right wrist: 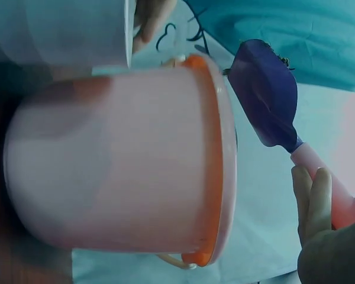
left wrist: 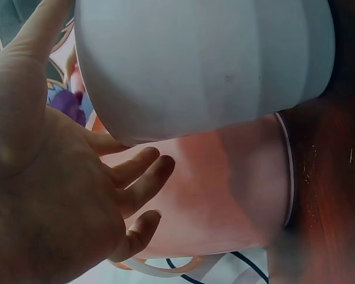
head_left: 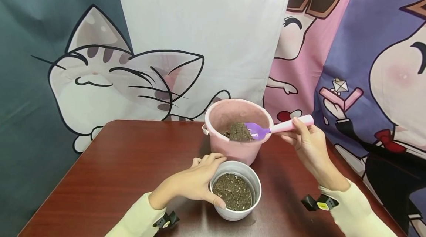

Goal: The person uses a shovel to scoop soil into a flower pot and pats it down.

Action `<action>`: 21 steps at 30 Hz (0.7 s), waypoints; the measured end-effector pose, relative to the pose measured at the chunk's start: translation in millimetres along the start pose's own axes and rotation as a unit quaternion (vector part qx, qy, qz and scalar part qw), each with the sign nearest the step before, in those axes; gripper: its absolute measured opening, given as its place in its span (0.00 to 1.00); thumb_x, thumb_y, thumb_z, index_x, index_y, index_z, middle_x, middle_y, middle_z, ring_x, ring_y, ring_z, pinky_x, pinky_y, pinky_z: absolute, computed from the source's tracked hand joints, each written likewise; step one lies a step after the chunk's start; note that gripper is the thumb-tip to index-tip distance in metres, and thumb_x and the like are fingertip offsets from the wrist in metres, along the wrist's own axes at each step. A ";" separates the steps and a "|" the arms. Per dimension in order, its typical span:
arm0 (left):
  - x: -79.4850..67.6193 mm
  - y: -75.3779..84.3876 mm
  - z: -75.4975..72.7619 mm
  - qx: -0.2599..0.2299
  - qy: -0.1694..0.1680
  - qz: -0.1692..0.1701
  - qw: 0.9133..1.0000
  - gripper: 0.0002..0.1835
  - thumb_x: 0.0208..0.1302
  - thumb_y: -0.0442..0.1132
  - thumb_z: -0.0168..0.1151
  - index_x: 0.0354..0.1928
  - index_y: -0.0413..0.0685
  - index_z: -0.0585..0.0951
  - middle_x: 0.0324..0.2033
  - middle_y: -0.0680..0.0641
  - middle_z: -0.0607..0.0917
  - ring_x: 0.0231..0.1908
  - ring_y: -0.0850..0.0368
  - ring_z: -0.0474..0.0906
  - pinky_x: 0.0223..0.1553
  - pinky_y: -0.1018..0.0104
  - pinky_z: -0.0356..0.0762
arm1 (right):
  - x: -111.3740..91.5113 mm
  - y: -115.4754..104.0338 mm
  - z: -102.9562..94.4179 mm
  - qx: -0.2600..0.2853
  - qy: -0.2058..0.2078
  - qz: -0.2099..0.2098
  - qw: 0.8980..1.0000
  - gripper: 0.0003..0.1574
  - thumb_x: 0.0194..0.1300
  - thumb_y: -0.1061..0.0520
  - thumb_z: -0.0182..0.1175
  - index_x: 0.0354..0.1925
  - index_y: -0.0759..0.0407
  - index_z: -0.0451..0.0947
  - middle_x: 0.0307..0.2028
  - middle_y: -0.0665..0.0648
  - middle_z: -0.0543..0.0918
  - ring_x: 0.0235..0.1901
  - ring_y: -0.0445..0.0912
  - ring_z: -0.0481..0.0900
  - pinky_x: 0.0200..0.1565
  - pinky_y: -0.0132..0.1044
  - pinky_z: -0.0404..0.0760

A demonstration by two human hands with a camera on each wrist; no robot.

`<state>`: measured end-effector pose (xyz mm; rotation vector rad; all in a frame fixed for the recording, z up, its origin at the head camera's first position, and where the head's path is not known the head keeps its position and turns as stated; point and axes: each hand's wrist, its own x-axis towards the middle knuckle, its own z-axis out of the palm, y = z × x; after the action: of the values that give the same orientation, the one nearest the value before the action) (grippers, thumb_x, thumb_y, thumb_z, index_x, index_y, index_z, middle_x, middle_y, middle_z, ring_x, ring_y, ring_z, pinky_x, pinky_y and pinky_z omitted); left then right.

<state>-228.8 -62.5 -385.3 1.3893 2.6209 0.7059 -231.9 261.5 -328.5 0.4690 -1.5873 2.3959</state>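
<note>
One pot (head_left: 237,215) is standing before one bucket (head_left: 244,152) and a backdrop (head_left: 206,19); the left hand (head_left: 194,182) is spreading against the pot, the right hand (head_left: 309,144) pinching one trowel (head_left: 279,127).

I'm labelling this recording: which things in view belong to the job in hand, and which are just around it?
In the job:
- trowel with soil on its blade, held by the right hand
- pink bucket
- white pot, partly filled, left hand at its rim

Just around it:
- table
- cartoon-printed backdrop
</note>
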 end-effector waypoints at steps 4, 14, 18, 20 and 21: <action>-0.5 -1.4 0.5 0.000 -0.017 -0.002 1.000 0.64 0.41 0.71 0.74 0.74 0.45 0.57 0.68 0.48 0.61 0.61 0.57 0.59 0.50 0.59 0.55 | -21.1 -4.6 2.1 -0.007 0.051 0.027 0.998 0.08 0.75 0.60 0.53 0.40 0.62 0.79 0.35 0.59 0.88 0.34 0.48 0.89 0.37 0.38 0.83; 1.2 -3.9 -1.3 -0.002 -0.035 -0.003 0.999 0.65 0.39 0.71 0.75 0.75 0.49 0.56 0.68 0.51 0.61 0.60 0.59 0.59 0.51 0.57 0.54 | -64.1 6.9 -9.9 -0.056 0.004 0.023 0.998 0.15 0.76 0.69 0.46 0.38 0.64 0.80 0.34 0.62 0.88 0.33 0.51 0.88 0.35 0.40 0.84; 1.6 -3.9 -1.6 -0.010 -0.034 -0.001 0.999 0.63 0.39 0.70 0.75 0.74 0.50 0.57 0.68 0.51 0.62 0.60 0.59 0.59 0.50 0.58 0.54 | -68.0 13.1 -14.6 -0.091 -0.052 0.000 0.994 0.13 0.74 0.73 0.45 0.39 0.68 0.77 0.36 0.67 0.87 0.35 0.56 0.88 0.36 0.43 0.84; 1.6 -3.9 -1.3 -0.013 -0.033 0.001 0.999 0.63 0.39 0.70 0.75 0.74 0.50 0.57 0.67 0.51 0.62 0.59 0.59 0.59 0.50 0.58 0.54 | -68.6 13.8 -15.9 -0.115 -0.065 -0.007 0.991 0.12 0.74 0.73 0.46 0.39 0.70 0.76 0.36 0.69 0.87 0.36 0.58 0.88 0.36 0.43 0.84; 1.5 -3.8 -1.3 -0.016 -0.033 0.002 0.999 0.63 0.40 0.69 0.76 0.74 0.49 0.58 0.67 0.51 0.62 0.59 0.59 0.60 0.49 0.58 0.54 | -68.8 13.8 -16.3 -0.125 -0.065 -0.008 0.990 0.11 0.74 0.73 0.46 0.39 0.70 0.76 0.36 0.69 0.87 0.36 0.58 0.88 0.36 0.44 0.84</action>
<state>-233.0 -63.5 -385.6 1.3858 2.5458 0.6854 -175.6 270.2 -372.6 0.5945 -1.9009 2.1522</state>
